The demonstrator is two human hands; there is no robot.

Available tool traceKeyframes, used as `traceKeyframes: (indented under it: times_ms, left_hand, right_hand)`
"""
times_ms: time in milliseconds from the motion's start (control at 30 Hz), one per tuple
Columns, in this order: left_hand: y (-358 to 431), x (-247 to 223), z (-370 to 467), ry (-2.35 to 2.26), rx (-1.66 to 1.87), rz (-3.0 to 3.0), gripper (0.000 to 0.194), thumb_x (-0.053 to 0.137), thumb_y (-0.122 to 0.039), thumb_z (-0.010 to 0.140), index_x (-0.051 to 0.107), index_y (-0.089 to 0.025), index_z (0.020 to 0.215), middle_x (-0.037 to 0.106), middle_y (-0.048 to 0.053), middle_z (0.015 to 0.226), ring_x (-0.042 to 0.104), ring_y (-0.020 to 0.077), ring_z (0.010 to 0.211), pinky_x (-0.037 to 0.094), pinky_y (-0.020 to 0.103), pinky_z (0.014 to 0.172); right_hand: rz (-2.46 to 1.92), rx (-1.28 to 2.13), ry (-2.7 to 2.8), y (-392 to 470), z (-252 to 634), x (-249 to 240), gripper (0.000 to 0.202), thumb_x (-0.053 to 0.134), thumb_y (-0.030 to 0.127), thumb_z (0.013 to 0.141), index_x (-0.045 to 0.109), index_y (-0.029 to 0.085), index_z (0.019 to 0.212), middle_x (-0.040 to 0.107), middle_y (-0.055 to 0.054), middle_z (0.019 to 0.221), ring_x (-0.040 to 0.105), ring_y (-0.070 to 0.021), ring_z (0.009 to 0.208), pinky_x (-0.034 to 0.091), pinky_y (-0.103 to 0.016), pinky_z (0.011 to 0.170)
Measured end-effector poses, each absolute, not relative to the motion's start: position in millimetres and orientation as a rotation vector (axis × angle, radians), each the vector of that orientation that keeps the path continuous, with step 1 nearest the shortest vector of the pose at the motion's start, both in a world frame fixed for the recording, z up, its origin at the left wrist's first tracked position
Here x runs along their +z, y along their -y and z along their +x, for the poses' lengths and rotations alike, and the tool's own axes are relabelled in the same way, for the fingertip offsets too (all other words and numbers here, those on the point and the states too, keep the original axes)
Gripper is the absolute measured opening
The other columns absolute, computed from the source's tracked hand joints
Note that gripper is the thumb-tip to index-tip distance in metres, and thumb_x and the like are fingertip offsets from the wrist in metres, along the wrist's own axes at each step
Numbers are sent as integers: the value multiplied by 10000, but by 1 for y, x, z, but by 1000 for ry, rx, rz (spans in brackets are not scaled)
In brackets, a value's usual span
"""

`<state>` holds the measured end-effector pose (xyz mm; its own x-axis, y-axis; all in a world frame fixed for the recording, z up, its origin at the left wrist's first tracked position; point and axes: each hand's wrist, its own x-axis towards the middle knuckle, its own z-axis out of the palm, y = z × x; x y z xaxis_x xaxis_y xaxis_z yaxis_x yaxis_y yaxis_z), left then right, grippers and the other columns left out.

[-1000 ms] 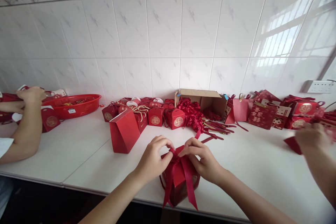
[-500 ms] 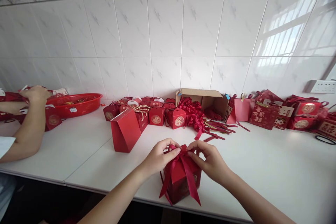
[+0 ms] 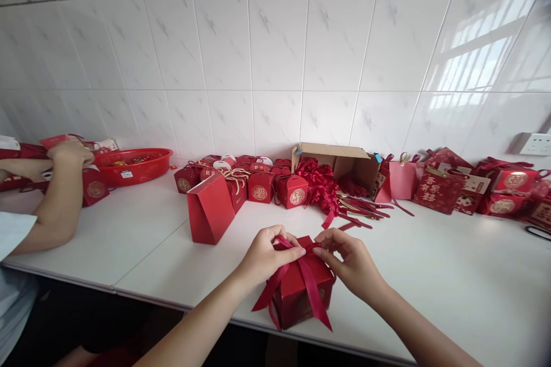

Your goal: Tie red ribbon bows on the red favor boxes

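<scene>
A red gift box (image 3: 297, 298) stands near the table's front edge, with a dark red satin ribbon (image 3: 313, 292) tied in a bow on its top. My left hand (image 3: 271, 255) pinches the bow's left loop between thumb and fingers. On the other side, my right hand (image 3: 348, 258) is closed on the right loop of the same ribbon. Two ribbon tails hang down over the front of the box, one to the left and one to the right. A thin cord shows at the box's lower left.
A taller plain red box (image 3: 209, 212) stands left of my hands. Behind are several small red boxes (image 3: 260, 186), a ribbon pile (image 3: 318, 180) and a cardboard box (image 3: 359, 175). Red gift bags (image 3: 437, 189) stand right. At left, a co-worker's hand (image 3: 71, 155) is beside a red basin (image 3: 146, 175).
My hands have shifted slightly apart, and the bow's loops look drawn wider. The left tail swings further left. The view has turned a little; the co-worker's arm still reaches over the boxes.
</scene>
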<state>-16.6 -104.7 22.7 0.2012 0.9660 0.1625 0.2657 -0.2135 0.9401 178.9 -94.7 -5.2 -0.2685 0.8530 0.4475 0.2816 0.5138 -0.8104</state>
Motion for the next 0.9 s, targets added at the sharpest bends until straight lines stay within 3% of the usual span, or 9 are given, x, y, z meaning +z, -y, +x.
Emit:
traceKeyframes:
  times_ms: [200, 333, 467, 633, 900]
  left_hand:
    - [103, 20, -20, -1132, 1035, 1604, 271, 730, -259, 668, 476, -178, 620, 677, 52, 873, 590, 181, 824, 430, 311, 773]
    - [101, 19, -24, -1070, 998, 1650, 301, 756, -238, 644, 459, -189, 645, 672, 34, 799, 599, 198, 880, 426, 323, 817]
    - [105, 25, -24, -1083, 946, 1690, 318, 779, -270, 633, 483, -184, 712, 682, 36, 836, 606, 190, 838, 438, 318, 783]
    - [108, 24, -20, -1106, 1016, 1695, 324, 709, -394, 723, 463, -189, 673, 684, 58, 848, 628, 211, 857, 453, 321, 770]
    - [104, 9, -19, -1086, 1083, 1708, 294, 740, -320, 694, 478, -198, 637, 702, 57, 805, 647, 258, 961, 456, 352, 851]
  right_hand:
    - [-916, 876, 1722, 95, 187, -5, 175, 632, 348, 820, 533, 210, 859, 595, 5, 689, 558, -152, 655, 426, -271, 606]
    - [-903, 928, 1707, 95, 188, -4, 201, 638, 365, 821, 517, 207, 848, 584, 11, 682, 549, -144, 656, 416, -269, 623]
    - [-914, 970, 1668, 93, 185, 0, 233, 649, 382, 815, 516, 205, 888, 592, 12, 687, 549, -147, 669, 408, -274, 636]
    - [-873, 1045, 1590, 91, 182, 4, 241, 671, 383, 801, 532, 203, 883, 585, 15, 697, 541, -143, 699, 407, -276, 679]
    - [-749, 1290, 1337, 91, 184, -8, 291, 751, 324, 737, 512, 219, 864, 571, 35, 678, 559, -140, 710, 420, -266, 681]
